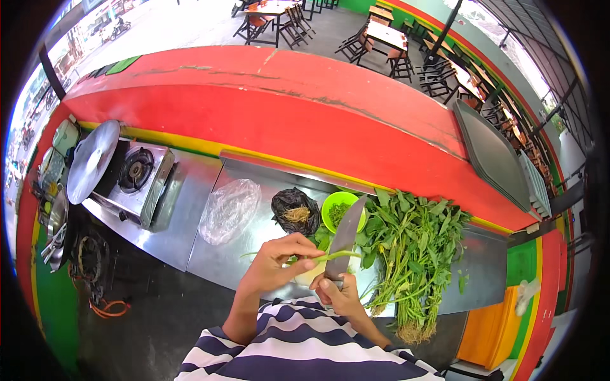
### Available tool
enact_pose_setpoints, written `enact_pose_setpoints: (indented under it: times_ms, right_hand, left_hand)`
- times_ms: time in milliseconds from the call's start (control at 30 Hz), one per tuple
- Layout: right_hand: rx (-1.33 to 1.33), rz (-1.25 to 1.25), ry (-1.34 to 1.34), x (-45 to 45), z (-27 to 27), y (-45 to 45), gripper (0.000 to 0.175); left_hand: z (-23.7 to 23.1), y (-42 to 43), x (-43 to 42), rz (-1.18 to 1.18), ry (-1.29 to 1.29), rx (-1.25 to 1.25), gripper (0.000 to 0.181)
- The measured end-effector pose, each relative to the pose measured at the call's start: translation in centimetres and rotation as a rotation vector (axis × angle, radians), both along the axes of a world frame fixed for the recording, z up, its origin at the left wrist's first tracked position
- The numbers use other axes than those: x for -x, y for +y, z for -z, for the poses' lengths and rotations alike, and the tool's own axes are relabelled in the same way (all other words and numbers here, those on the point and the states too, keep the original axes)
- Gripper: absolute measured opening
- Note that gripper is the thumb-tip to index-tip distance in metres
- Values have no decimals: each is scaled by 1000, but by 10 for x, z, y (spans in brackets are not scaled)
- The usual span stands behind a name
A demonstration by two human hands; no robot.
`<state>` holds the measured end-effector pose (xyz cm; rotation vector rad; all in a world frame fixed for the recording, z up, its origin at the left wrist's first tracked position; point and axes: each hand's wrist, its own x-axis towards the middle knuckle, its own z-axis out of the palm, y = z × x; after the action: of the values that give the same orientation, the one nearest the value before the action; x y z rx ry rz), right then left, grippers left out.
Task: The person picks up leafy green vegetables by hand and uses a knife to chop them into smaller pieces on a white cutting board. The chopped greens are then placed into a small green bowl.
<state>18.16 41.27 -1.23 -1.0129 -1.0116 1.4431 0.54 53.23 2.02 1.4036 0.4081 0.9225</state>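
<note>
My left hand point(281, 259) pinches a green vegetable stem point(338, 255) between thumb and fingers. In my right hand point(337, 291) is a large kitchen knife point(347, 231), its wide blade pointing up and away from me, beside the stem. Behind the blade stands a lime green bowl point(325, 209) with chopped greens point(337, 213). Left of the bowl, a black plastic bag point(281, 195) holds thin pale brown strands point(298, 215). A large heap of leafy greens with roots point(414, 243) lies to the right. The surface under my hands is partly hidden; something pale shows there.
A crumpled clear plastic bag point(230, 212) lies on the steel counter point(205, 257). Farther left are a gas stove point(147, 190) and a large metal lid point(94, 162). A red ledge point(286, 112) runs behind the counter, with stacked dark trays point(493, 155) at its right end.
</note>
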Motion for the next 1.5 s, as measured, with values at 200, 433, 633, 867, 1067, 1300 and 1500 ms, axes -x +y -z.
enact_pose_setpoints:
  times_ms: [200,433,633,867,1067,1300,1500]
  right_hand:
    - [134,-115,208,5,-2,13,31]
    - [239,-159,282,3,-9,20,31]
    - [212,-191,278,3,-13,16,30]
    - [216,-177,164,8,-14,4,30]
    - [136,-165,-65,14,-13,-6,27]
    - [22,-95,-309,11,-17,-13,25]
    - [-104,-80,-380,7,-13,-18,23]
  left_hand:
    - [5,8,9,-5,36,163,21]
    - [19,17,10,62,-42,381,21]
    - [22,12,12,34,-69,389,20]
    - [11,-3,18,-59,-3,271,18]
    - [10,-16,19,-162,-9,110,18]
    - [-4,-27,18,-220,69,-105,18]
    - [-13,-37,18,-182,61,-137,16]
